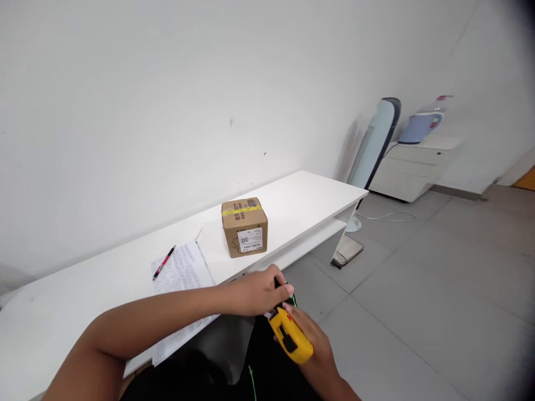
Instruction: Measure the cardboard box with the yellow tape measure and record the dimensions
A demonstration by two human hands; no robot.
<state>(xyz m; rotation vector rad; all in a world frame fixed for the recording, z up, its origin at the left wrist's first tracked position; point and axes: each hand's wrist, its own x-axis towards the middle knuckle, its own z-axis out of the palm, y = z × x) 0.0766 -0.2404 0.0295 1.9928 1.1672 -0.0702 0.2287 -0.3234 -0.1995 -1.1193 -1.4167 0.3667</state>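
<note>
In my right hand [321, 348] is a yellow tape measure [301, 346] with a black panel and a small red mark, held low above my dark-clothed lap. My left hand [261, 289] reaches across to its far end, fingers curled and thumb bent in. What those fingers grip is mostly hidden; black material with a bright green edge shows beside them. Beyond my hands, a taped cardboard box [246, 229] with a white label sits on the white bench. Printed papers [184, 270] lie left of the box, with a red and black pen [164, 263] on top.
The low white bench [303, 197] runs along the wall and has an open shelf beneath. Past its right end stand a tall light-blue appliance [370, 147] and a white drawer cabinet [412, 170]. A flat, pale object [348, 250] and a cable lie on the grey-tiled floor.
</note>
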